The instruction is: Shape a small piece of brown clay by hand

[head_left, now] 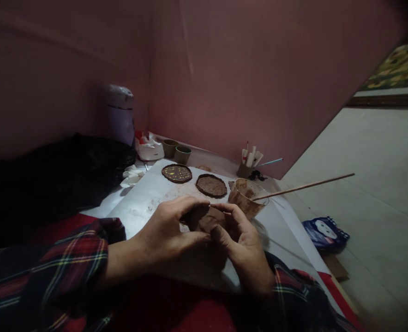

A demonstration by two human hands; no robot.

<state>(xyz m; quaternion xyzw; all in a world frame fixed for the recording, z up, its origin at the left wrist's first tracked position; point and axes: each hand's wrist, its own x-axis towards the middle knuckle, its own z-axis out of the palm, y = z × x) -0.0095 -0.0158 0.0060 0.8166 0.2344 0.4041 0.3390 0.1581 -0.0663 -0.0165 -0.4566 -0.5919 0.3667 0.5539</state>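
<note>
Between my two hands is a lump of brown clay [206, 220], held above the near part of the white work sheet [138, 203]. My left hand [169, 226] curls round its left side, fingers over the top and thumb along the near face. On the other side my right hand [242, 240] grips it, with the thumb pressed to the front. Part of the clay's underside lies in shadow. Just beyond my hands are a round, textured clay disc [211, 185] with a raised rim and a similar disc with yellow dots [177, 173].
A clay-smeared clear cup [245, 196] holds a long thin stick [304, 186] jutting right. Behind stand two small cups [183, 155], a holder with pens [250, 159] and a lilac bottle [121, 115]. A black bag [58, 180] lies left; a blue packet [325, 233] sits lower right.
</note>
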